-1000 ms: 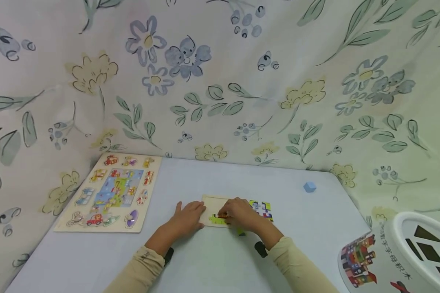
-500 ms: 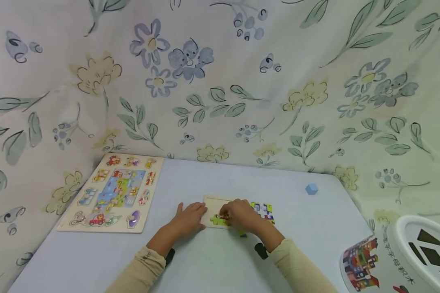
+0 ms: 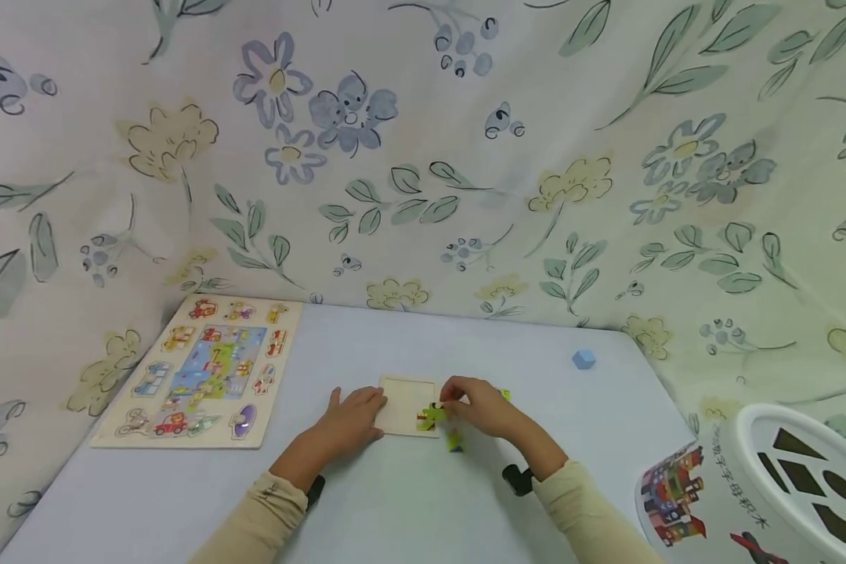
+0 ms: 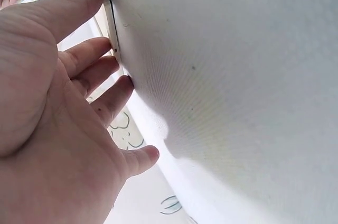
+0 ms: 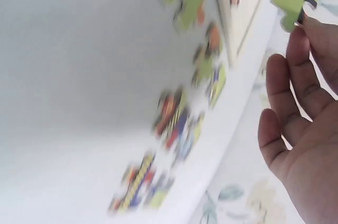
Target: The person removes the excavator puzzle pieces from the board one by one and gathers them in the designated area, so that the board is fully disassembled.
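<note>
My right hand [image 3: 482, 406] pinches a green jigsaw piece [image 5: 289, 1] between thumb and forefinger, its other fingers loosely bent. The piece is raised at the right side of a shallow wooden puzzle tray [image 3: 402, 399]. A green and red jigsaw piece [image 3: 424, 423] lies in the tray's lower right part. My left hand [image 3: 347, 424] rests at the tray's left edge; in the left wrist view its fingertips touch the rim [image 4: 112, 28], the fingers spread and fairly straight. Just below the tray lies a loose green jigsaw piece [image 3: 454, 441]. My right hand partly hides more pieces behind it.
Several loose jigsaw pieces [image 5: 138, 184] lie right of the tray. A large wooden vehicle-picture puzzle board [image 3: 276, 407] lies at the left. A blue block [image 3: 583, 359] sits at back right. At front right stands a white tub [image 3: 733, 470] with a slotted lid. Floral cloth [image 3: 423, 227] hangs behind.
My right hand has moved up and to the right from over the tray, and a green jigsaw piece now shows at its fingertips. My left hand has stayed at the tray's edge.
</note>
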A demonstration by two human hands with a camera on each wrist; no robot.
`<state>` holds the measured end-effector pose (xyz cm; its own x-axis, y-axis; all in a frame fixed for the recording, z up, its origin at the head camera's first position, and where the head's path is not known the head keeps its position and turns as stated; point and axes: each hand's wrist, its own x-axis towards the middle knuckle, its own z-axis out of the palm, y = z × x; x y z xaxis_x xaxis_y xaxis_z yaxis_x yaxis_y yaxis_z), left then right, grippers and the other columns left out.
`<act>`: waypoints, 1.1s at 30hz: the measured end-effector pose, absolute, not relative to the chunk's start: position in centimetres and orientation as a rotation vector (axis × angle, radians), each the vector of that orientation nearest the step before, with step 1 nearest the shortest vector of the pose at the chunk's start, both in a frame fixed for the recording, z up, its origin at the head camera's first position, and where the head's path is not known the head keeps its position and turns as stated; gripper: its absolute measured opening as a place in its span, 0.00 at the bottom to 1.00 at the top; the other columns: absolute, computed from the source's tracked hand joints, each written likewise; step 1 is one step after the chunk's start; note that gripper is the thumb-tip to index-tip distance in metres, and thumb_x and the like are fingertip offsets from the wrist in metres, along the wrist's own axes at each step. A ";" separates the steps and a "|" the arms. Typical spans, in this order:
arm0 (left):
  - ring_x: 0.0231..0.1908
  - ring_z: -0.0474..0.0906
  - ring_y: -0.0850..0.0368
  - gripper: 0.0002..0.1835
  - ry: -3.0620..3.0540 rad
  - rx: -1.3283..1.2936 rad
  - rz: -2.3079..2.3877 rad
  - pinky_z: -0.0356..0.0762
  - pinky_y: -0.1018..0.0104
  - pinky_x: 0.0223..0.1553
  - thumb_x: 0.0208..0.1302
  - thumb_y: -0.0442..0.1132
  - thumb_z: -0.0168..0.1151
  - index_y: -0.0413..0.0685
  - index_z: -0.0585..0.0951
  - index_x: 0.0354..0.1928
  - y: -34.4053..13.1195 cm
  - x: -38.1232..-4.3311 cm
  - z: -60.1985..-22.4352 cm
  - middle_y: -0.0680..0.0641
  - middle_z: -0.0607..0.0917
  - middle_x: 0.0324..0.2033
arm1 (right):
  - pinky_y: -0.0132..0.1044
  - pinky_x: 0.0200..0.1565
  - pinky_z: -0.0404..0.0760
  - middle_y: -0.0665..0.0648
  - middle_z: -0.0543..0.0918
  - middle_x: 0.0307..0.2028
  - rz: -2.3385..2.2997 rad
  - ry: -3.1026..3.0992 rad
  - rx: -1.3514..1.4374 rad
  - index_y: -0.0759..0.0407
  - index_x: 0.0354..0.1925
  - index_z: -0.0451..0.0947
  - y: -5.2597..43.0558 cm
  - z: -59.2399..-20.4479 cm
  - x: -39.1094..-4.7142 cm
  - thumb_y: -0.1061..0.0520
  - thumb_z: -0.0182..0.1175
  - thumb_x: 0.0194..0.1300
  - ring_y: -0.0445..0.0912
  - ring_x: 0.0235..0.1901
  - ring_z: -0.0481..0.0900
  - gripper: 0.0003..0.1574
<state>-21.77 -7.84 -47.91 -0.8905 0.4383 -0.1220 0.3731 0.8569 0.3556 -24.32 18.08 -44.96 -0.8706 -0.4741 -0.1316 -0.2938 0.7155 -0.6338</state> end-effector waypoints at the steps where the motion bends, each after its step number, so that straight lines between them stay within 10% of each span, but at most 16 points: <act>1: 0.71 0.58 0.45 0.30 2.836 0.624 0.488 0.45 0.31 0.67 0.65 0.45 0.64 0.42 0.70 0.66 -8.0 -21.8 -47.9 0.43 0.67 0.69 | 0.37 0.36 0.77 0.49 0.80 0.35 -0.896 2.635 -0.597 0.54 0.40 0.77 18.8 -44.7 -24.3 0.57 0.57 0.71 0.44 0.36 0.77 0.02; 33: 0.71 0.57 0.45 0.31 2.805 0.616 0.520 0.43 0.31 0.67 0.65 0.44 0.63 0.40 0.69 0.67 -7.9 -22.1 -48.0 0.43 0.66 0.69 | 0.41 0.44 0.78 0.48 0.81 0.37 -0.722 2.691 -0.520 0.56 0.42 0.80 21.0 -45.3 -23.4 0.60 0.60 0.68 0.43 0.40 0.77 0.05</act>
<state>-22.06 -7.90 -47.97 -0.8872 0.4401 -0.1384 0.3613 0.8494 0.3846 -23.39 20.95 -45.30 -0.8873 -0.4174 -0.1962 -0.2631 0.8075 -0.5280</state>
